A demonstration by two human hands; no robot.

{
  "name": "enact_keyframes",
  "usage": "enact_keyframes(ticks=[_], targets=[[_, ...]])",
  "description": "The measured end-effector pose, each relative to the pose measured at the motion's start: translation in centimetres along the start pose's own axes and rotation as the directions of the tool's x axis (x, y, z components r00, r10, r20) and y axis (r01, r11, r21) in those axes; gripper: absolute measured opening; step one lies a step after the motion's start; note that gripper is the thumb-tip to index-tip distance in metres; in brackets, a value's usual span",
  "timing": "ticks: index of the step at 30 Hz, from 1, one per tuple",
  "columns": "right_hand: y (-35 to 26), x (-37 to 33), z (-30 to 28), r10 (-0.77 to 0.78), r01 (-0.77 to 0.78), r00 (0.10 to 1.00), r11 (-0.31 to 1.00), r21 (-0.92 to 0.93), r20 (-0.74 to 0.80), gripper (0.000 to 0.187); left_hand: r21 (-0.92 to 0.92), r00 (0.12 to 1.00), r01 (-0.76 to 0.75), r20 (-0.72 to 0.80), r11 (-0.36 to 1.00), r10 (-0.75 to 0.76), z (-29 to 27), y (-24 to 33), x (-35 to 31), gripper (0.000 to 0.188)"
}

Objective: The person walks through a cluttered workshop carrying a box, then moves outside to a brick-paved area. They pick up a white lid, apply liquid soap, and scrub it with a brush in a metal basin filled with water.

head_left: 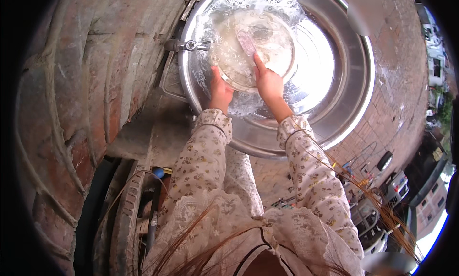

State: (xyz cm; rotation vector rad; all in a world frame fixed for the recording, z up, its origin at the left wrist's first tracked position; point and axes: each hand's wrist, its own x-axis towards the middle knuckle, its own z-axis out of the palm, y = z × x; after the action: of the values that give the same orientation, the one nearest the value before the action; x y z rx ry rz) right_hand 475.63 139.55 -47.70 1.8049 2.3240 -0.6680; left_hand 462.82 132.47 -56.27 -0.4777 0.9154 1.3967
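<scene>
A large round metal basin [340, 123] holds soapy water with foam [267, 1] along its far side. Within it is a round, pale, shallow dish or lid [277, 42], wet and glossy; which of the two I cannot tell. My left hand [221, 90] is closed on the near left rim of this round piece, thumb on top. My right hand [270, 84] is closed around the near end of a pinkish, elongated scrubber-like piece [246, 43], its forefinger stretched along it. That piece lies against the pale surface, and its exact kind is unclear.
A metal tap [190, 45] reaches over the basin's left rim. Beside it rises a rough brick wall [71, 85]. Brick paving [392, 85] stretches to the right, with parked vehicles [394, 185] further off. An old tyre [128, 218] stands at the lower left.
</scene>
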Motion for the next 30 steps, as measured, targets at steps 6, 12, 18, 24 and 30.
enact_keyframes(ticks=[6, 12, 18, 24, 30], targets=[[-0.8, -3.5, 2.2, -0.135, 0.138, 0.986, 0.990, -0.023, 0.100, 0.042, 0.072, 0.996, 0.006, -0.093, 0.997, 0.000, 0.2, -0.4, -0.2, 0.056], [5.8, -5.3, -4.7, 0.245, -0.233, 0.968, 0.959, -0.160, 0.056, 0.041, -0.025, 0.970, -0.141, -0.201, 0.990, 0.134, -1.2, -0.7, -0.8, 0.054], [4.0, -3.6, -1.5, 0.326, -0.328, 0.944, 0.943, -0.054, -0.049, 0.045, -0.041, 0.964, -0.141, -0.231, 0.989, 0.128, 0.4, -1.6, -0.9, 0.054], [-3.7, -4.9, 2.1, 0.089, -0.091, 0.994, 0.995, 0.029, 0.068, 0.042, -0.043, 0.972, -0.060, -0.231, 0.997, 0.048, -0.6, -1.0, -1.9, 0.051], [-0.4, 3.5, -0.2, 0.137, -0.138, 0.990, 0.988, -0.067, -0.020, 0.036, -0.144, 0.976, -0.113, -0.203, 0.983, 0.082, 0.2, -1.9, -2.0, 0.052]])
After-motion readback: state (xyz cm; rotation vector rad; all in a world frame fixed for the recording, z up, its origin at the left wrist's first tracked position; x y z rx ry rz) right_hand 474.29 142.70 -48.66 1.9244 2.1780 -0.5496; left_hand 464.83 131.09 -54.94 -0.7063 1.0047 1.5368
